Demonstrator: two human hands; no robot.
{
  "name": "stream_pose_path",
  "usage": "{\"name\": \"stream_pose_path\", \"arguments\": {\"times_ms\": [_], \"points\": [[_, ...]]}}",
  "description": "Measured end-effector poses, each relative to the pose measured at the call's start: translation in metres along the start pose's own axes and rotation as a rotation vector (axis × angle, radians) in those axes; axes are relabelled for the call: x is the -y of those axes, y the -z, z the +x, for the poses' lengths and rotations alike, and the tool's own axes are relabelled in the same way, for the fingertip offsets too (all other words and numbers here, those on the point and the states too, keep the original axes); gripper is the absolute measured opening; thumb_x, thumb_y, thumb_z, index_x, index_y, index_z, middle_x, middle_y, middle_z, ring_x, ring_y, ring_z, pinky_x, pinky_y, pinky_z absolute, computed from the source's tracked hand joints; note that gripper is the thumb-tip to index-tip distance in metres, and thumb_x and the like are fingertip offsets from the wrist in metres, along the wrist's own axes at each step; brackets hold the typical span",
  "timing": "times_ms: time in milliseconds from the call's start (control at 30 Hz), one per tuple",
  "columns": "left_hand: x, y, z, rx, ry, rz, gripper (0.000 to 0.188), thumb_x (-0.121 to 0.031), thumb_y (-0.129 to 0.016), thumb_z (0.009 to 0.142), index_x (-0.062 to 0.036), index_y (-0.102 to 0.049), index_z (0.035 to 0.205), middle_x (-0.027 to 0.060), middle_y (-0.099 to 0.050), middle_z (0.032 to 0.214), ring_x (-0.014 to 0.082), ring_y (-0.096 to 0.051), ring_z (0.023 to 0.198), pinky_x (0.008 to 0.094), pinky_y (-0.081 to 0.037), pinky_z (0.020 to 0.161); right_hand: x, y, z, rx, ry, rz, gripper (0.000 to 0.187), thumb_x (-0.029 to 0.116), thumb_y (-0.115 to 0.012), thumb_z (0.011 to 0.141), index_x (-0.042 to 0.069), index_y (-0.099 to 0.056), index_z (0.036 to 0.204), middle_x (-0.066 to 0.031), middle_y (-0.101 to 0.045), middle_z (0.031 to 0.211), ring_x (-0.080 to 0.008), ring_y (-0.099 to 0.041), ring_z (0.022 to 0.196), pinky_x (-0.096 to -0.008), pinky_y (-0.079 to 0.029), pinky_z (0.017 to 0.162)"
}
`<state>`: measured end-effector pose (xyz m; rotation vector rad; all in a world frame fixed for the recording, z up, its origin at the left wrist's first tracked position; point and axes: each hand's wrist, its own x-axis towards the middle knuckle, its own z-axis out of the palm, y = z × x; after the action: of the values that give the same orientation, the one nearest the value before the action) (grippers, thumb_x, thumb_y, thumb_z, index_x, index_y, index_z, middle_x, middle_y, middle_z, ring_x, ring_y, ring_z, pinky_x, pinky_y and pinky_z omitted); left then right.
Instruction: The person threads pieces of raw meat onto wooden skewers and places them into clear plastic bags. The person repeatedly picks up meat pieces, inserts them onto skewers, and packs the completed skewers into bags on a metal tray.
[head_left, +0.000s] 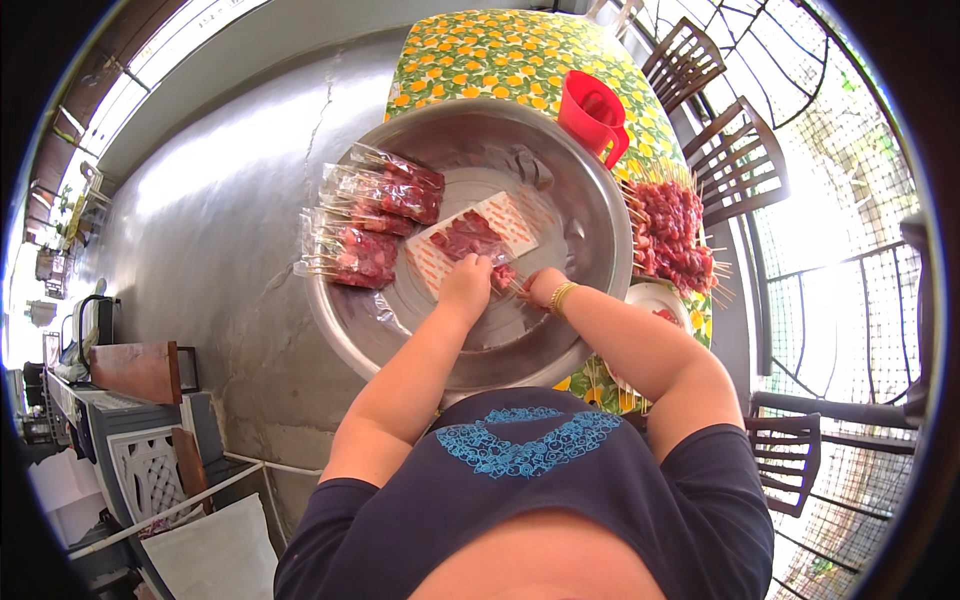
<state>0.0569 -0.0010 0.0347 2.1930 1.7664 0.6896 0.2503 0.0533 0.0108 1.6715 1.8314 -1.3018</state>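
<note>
A wide metal basin (345, 345) sits in front of me. Inside it lies a white packet with orange print (513, 222), and on top is a clear plastic bag with red meat (470, 238) in it. My left hand (466, 287) is closed with its fingertips at the near edge of this bag. Just right of it, my right hand (544, 287), with bracelets at the wrist, is closed on thin meat skewers (505, 278) whose meat end is at the bag's mouth. Several bagged meat skewers (375, 215) lie at the basin's left side.
Right of the basin, a pile of raw meat skewers (668, 228) rests on the table with its lemon-print cloth (480, 50). A red pitcher (592, 112) stands at the basin's far right rim. Beside my right forearm is a pale plate (650, 298). Dark wooden chairs (735, 155) line the right side.
</note>
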Motion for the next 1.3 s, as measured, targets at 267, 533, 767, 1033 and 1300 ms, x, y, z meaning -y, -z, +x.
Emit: {"name": "stream_pose_path", "arguments": {"times_ms": [267, 533, 767, 1033, 1300], "points": [[0.008, -0.002, -0.012, 0.089, 0.026, -0.048, 0.012, -0.008, -0.047, 0.091, -0.0049, -0.058, 0.094, 0.0188, -0.061, 0.099, 0.0402, -0.062, 0.092, 0.0501, -0.05, 0.08, 0.031, -0.052, 0.029, -0.323, 0.16, 0.025, 0.025, 0.031, -0.078, 0.077, 0.012, -0.079, 0.094, -0.0119, -0.075, 0.091, -0.0266, -0.072, 0.085, -0.0378, -0.056, 0.082], [0.028, -0.018, -0.016, 0.319, 0.07, -0.021, 0.023, -0.009, -0.043, 0.095, -0.0041, -0.062, 0.108, 0.0214, -0.064, 0.107, 0.0397, -0.062, 0.102, 0.05, -0.051, 0.087, 0.053, -0.02, 0.002, -0.159, 0.165, -0.319, 0.022, 0.028, -0.071, 0.081, 0.008, -0.078, 0.083, -0.0144, -0.075, 0.09, -0.0314, -0.072, 0.088, -0.0424, -0.056, 0.082], [0.013, -0.021, -0.016, 0.186, 0.012, 0.065, 0.018, -0.015, -0.063, 0.089, -0.0046, -0.06, 0.104, 0.0187, -0.063, 0.103, 0.0407, -0.063, 0.098, 0.051, -0.052, 0.083, -0.068, 0.059, -0.166, -0.932, 0.362, 0.239, 0.023, 0.025, -0.061, 0.091, 0.014, -0.074, 0.106, -0.0123, -0.073, 0.098, -0.0315, -0.07, 0.092, -0.0419, -0.055, 0.084], [-0.002, -0.018, -0.006, 0.196, -0.034, 0.239, 0.021, -0.018, -0.068, 0.089, -0.0067, -0.057, 0.102, 0.016, -0.061, 0.102, 0.0386, -0.062, 0.097, 0.0492, -0.053, 0.081, -0.257, -0.048, -0.258, -0.699, -0.441, 0.162, 0.024, 0.029, -0.071, 0.086, 0.006, -0.075, 0.091, -0.0179, -0.071, 0.083, -0.0347, -0.069, 0.076, -0.0428, -0.056, 0.075], [0.005, -0.019, -0.006, 0.212, -0.155, 0.367, 0.012, -0.017, -0.06, 0.094, -0.009, -0.057, 0.102, 0.0144, -0.061, 0.1, 0.0369, -0.063, 0.093, 0.0502, -0.055, 0.074, -0.23, -0.151, -0.223, -0.812, -0.417, 0.51, 0.023, 0.023, -0.076, 0.084, 0.009, -0.076, 0.102, -0.0124, -0.074, 0.086, -0.0256, -0.072, 0.078, -0.0383, -0.057, 0.075]]}}
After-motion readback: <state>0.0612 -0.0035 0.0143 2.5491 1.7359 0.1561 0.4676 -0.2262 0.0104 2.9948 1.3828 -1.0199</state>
